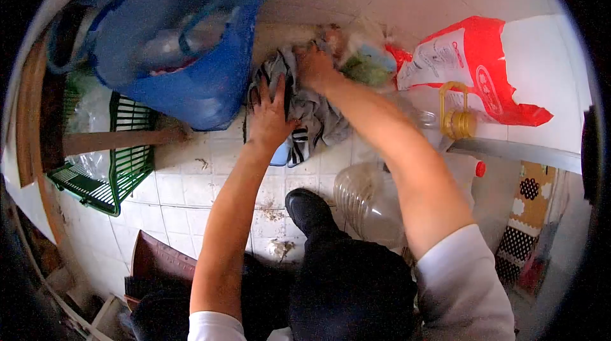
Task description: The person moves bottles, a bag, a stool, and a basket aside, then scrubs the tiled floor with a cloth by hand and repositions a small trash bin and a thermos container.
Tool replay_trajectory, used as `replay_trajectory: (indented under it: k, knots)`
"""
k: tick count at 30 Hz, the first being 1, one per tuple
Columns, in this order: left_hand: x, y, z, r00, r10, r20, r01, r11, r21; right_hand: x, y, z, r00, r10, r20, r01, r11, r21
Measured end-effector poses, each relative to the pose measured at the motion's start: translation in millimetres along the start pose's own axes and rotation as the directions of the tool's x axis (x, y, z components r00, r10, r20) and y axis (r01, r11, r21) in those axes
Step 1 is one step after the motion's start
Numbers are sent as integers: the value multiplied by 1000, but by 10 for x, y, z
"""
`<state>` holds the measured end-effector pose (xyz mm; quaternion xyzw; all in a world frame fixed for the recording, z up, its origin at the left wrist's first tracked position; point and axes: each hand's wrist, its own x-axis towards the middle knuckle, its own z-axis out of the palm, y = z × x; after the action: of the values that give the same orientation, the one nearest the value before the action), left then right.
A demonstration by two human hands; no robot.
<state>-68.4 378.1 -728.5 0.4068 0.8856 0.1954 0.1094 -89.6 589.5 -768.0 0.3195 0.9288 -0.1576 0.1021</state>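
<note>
A bunched grey cloth with black and white stripes [324,115] lies against the tiled floor beside a large blue bag. My left hand [267,115] rests on its left part, fingers spread and thumb out to the side. Farther forward, my right hand [315,69] has its fingers bent and pressed together into the cloth; the fingertips are partly hidden. A light blue piece [280,155] peeks out below the cloth. Just beyond the right hand are crumpled clear and greenish plastic bags [369,64].
The open blue bag [223,96] stands at the left, above a green plastic basket [121,169]. Large clear plastic bottles [363,198] stand near my right forearm. A yellow-capped jug [459,123] and a red and white sack [474,67] are at the right. Dirt marks the white floor tiles [203,188].
</note>
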Motion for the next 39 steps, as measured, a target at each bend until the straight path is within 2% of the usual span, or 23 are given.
replay_trajectory:
  k: [2,3,4,6,9,10,12,13,15,16,17,18,20,22,26,28,32,34,35,37,38,39]
  knots:
    - [-98,83,26,995,-64,79,65,998,-12,-348,-37,153,995,8,100,-2,998,-64]
    - [-133,70,74,983,-126,131,132,991,-39,-599,-228,-165,982,-69,174,99,980,-171]
    - [-167,87,47,982,-128,141,130,991,-5,-773,-338,-390,959,-137,248,204,942,-268]
    - [-297,119,-58,978,-140,157,130,989,73,-875,-234,-236,875,-304,376,313,949,38]
    - [-472,151,-13,961,-191,202,153,970,190,-1023,-214,5,749,-273,604,408,908,-97]
    - [-513,156,40,957,-206,206,158,960,230,-974,-185,14,672,-187,716,321,946,-54]
    - [-469,143,63,956,-196,218,144,962,231,-817,-170,-300,452,-31,891,107,994,-20]
    - [-480,130,34,961,-166,223,114,967,226,-514,11,-298,413,6,911,103,993,-53]
    - [-531,127,79,963,-158,220,105,966,237,-67,38,-637,524,215,824,98,946,-309]
    - [-536,145,127,944,-189,270,112,955,276,84,172,-873,741,83,666,238,895,-376]
    - [-520,158,172,924,-220,314,118,942,314,231,301,-1114,892,-56,450,303,811,-500]
    - [-505,164,185,900,-254,355,123,928,351,264,498,-1254,937,-123,327,298,767,-568]
    - [-553,170,152,908,-250,337,147,942,303,334,900,-1532,967,-248,59,219,692,-688]
    - [-595,160,183,932,-224,287,132,942,308,371,1158,-1540,958,-284,-44,167,676,-718]
    - [-672,149,242,956,-188,223,114,945,307,264,1359,-1402,958,-267,106,272,727,-630]
    - [-628,164,251,939,-218,265,117,930,348,280,1289,-1459,937,-306,170,344,719,-603]
    - [-609,213,227,926,-241,289,129,925,358,373,943,-1963,867,-391,309,499,689,-526]
    - [-600,235,212,929,-265,259,180,934,310,402,733,-2184,826,-378,418,557,661,-504]
    - [-592,237,227,915,-280,290,173,922,346,423,628,-2275,799,-370,474,589,640,-494]
    - [-648,205,376,941,-261,214,170,914,369,293,300,-2362,853,-109,511,386,791,-475]
    - [-656,191,417,953,-250,173,169,909,381,334,347,-2384,871,-63,487,314,834,-454]
    - [-647,196,381,944,-260,202,171,912,372,377,421,-2395,885,-15,466,240,871,-429]
